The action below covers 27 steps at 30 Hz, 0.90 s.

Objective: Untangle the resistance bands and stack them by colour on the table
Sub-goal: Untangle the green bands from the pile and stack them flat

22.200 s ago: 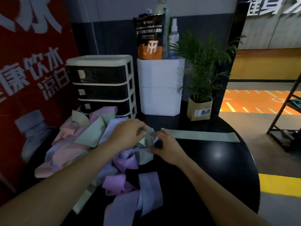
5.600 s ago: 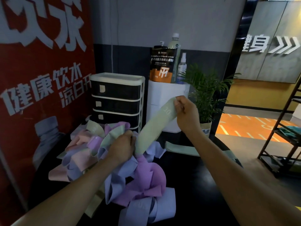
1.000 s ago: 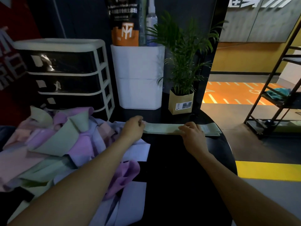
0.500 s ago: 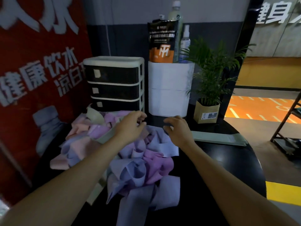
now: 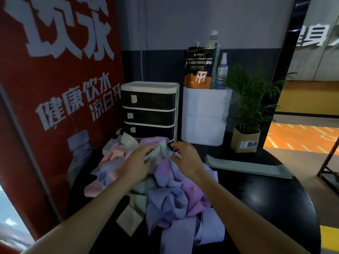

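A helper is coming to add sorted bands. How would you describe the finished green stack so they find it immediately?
Start at the round black table and find the potted plant at its far right edge. Just in front of the pot lies the green stack, a long strip stretched flat. Unlike the crumpled mixed-colour pile to its left, it is one colour and smoothed out straight.

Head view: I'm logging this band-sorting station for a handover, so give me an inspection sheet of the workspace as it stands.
Surface: round black table, glossy.
Job's things: tangled pile of bands in pink, purple, blue and green at the left; flat green stack laid out at the right.
Clutter: drawer unit, white box carrying a pouch and bottles, potted plant.
Hands: left hand grips a green band atop the pile; right hand hovers beside it, fingers spread.
Cables: nothing seen.
Surroundings: red banner at the left, orange floor and metal rack at the right.
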### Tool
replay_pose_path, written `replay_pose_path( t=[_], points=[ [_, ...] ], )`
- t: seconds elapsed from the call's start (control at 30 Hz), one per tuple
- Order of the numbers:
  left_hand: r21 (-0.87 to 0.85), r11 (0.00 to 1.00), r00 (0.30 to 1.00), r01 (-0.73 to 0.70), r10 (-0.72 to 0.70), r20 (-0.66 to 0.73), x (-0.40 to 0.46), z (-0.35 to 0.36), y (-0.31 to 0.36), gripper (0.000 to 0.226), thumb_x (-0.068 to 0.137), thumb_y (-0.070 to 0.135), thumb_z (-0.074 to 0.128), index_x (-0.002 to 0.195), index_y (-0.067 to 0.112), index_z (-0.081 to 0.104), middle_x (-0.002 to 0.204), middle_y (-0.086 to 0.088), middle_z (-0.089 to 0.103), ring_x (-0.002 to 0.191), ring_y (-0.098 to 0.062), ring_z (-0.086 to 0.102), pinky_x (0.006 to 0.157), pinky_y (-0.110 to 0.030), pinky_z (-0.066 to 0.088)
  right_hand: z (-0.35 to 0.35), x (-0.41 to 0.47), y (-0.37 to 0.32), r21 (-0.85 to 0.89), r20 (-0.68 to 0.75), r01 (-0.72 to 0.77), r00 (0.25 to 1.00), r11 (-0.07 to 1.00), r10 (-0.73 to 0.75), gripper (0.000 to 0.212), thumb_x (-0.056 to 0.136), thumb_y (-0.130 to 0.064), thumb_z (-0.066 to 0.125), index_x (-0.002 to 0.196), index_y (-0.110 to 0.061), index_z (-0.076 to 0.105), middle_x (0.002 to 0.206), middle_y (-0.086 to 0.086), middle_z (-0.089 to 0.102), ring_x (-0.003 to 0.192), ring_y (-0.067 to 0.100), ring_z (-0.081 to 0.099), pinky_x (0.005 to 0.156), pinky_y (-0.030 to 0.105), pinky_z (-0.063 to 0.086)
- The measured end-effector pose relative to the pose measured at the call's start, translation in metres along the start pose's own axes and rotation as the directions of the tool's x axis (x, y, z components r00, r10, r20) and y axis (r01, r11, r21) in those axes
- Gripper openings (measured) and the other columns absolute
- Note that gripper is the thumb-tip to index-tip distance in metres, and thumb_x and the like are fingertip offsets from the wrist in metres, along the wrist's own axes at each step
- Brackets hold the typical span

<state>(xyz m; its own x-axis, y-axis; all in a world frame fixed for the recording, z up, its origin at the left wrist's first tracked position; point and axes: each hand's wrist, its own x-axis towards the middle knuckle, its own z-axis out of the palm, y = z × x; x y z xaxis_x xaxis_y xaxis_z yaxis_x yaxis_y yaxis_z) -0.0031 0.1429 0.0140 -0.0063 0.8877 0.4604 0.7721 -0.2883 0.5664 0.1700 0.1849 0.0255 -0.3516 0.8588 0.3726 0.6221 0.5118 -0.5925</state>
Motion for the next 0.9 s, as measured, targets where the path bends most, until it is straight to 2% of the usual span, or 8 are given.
replay_pose_path(
  t=[0.17,0.3,0.37,0.53,0.67,0.73,0.83,0.9],
  points=[
    [-0.068,0.983,0.986,-0.168,0.169,0.014,0.019,-0.023,0.032,0.032,0.088,0.001,0.056,0.116,0.016,0.06,0.109,0.005,0.058,0.101,-0.007,0.052,0.082,0.0,0.032,-0.016,0.014,-0.021,0.081,-0.075,0.105,0.992,0.991,-0.099,0.055,0.082,0.0,0.061,0.134,-0.011,0.047,0.128,0.011,0.048,0.114,0.026,0.05,0.096,0.029,0.042],
    [-0.199,0.958,0.978,-0.207,0.205,-0.032,0.03,-0.04,0.053,0.028,0.087,0.003,0.059,0.105,0.024,0.059,0.099,0.014,0.058,0.093,0.002,0.053,0.079,-0.004,0.038,-0.038,0.023,-0.036,0.123,-0.104,0.148,0.985,0.981,-0.136,0.027,0.08,0.007,0.055,0.103,-0.004,0.063,0.095,0.006,0.059,0.085,0.017,0.054,0.067,0.006,0.037],
    [-0.279,0.936,0.977,-0.214,0.199,-0.08,0.035,-0.047,0.062,0.028,0.086,0.002,0.06,0.1,0.026,0.058,0.096,0.014,0.06,0.087,0.006,0.054,0.077,-0.006,0.041,-0.051,0.026,-0.04,0.166,-0.144,0.141,0.983,0.976,-0.118,0.012,0.083,0.003,0.058,0.087,-0.007,0.062,0.08,-0.002,0.057,0.071,0.009,0.05,0.06,0.003,0.036],
    [-0.328,0.925,0.981,-0.19,0.163,-0.11,0.045,-0.057,0.072,0.016,0.082,0.007,0.068,0.092,0.017,0.062,0.085,0.007,0.063,0.073,0.007,0.055,0.068,-0.008,0.043,-0.082,0.031,-0.044,0.281,-0.342,0.21,0.934,0.936,-0.107,0.016,0.087,0.0,0.057,0.08,-0.015,0.054,0.073,-0.006,0.056,0.067,0.003,0.051,0.062,0.007,0.041],
    [-0.202,0.964,0.985,-0.173,0.164,-0.058,0.04,-0.047,0.064,0.019,0.08,0.008,0.071,0.084,0.025,0.062,0.079,0.004,0.061,0.067,-0.001,0.052,0.061,-0.013,0.041,-0.105,0.035,-0.042,0.343,-0.454,0.196,0.891,0.919,-0.021,0.031,0.088,0.001,0.052,0.076,-0.027,0.046,0.073,-0.007,0.052,0.069,0.014,0.053,0.069,0.036,0.05],
    [-0.163,0.974,0.987,-0.155,0.145,-0.07,0.038,-0.04,0.057,0.029,0.081,0.004,0.068,0.079,0.031,0.057,0.076,0.007,0.059,0.068,-0.001,0.052,0.061,-0.011,0.04,-0.111,0.035,-0.041,0.349,-0.458,0.18,0.889,0.92,0.0,0.026,0.089,-0.001,0.052,0.077,-0.023,0.047,0.072,-0.005,0.053,0.069,0.02,0.056,0.068,0.041,0.053],
    [-0.19,0.973,0.991,-0.127,0.132,0.01,0.037,-0.033,0.05,0.022,0.085,0.006,0.064,0.078,0.026,0.058,0.069,0.008,0.059,0.063,0.0,0.054,0.061,-0.012,0.041,-0.117,0.034,-0.036,0.372,-0.488,0.167,0.872,0.913,0.04,0.02,0.09,-0.002,0.05,0.079,-0.018,0.046,0.072,-0.002,0.053,0.065,0.022,0.058,0.061,0.032,0.054],
    [-0.392,0.918,0.993,-0.062,0.097,0.07,0.035,-0.031,0.051,0.016,0.092,0.015,0.054,0.079,0.013,0.062,0.065,0.004,0.059,0.058,-0.002,0.054,0.06,-0.016,0.044,-0.121,0.032,-0.031,0.405,-0.497,0.162,0.865,0.9,0.067,0.025,0.091,-0.002,0.048,0.076,-0.021,0.045,0.072,-0.002,0.053,0.06,0.014,0.058,0.057,0.023,0.054]
  ],
)
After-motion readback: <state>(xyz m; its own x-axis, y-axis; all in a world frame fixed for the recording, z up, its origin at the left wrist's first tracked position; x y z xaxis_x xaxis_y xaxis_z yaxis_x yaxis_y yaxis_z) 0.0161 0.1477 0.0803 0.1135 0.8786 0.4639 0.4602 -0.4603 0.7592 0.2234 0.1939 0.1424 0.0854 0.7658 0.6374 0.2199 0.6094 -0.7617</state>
